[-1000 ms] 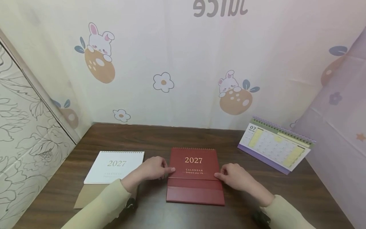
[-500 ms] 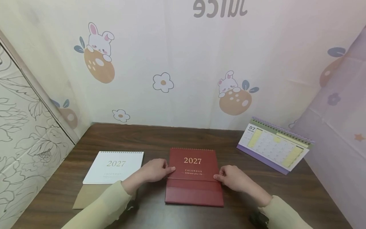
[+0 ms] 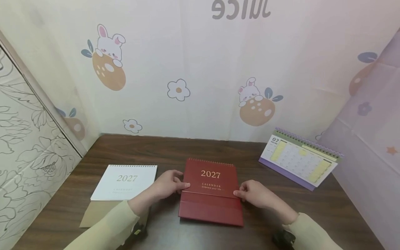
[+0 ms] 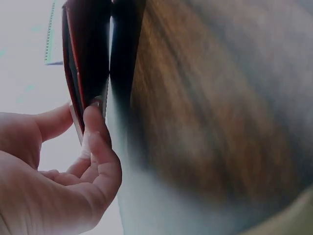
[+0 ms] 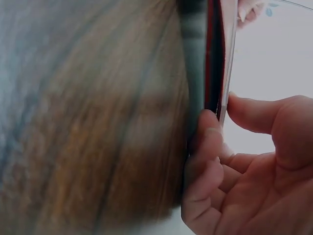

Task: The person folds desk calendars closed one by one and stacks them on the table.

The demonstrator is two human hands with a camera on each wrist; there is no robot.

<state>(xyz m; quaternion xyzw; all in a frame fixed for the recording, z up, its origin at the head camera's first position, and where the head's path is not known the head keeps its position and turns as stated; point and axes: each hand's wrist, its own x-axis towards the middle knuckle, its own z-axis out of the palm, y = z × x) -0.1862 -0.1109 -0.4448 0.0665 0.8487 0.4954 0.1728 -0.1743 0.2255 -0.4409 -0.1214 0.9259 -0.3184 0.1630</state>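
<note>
At the brown counter point(image 3: 170, 149), my left hand point(image 3: 169, 184) and right hand point(image 3: 254, 194) pinch the red calendar point(image 3: 210, 199) by opposite sides.

The red calendar point(image 3: 210, 201) is looking smooth and faintly glossy, the table point(image 3: 175, 151) wood-grained and shiny, the curtain point(image 3: 212, 69) matt cloth.

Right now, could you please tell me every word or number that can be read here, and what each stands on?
"2027": red calendar
"CALENDAR": red calendar
"Embrace your life": red calendar
"2027": white calendar; lines below too faint to trust
"07": purple-edged calendar; other print too small
"Juice": printed backdrop, mirrored, top cut off
</note>
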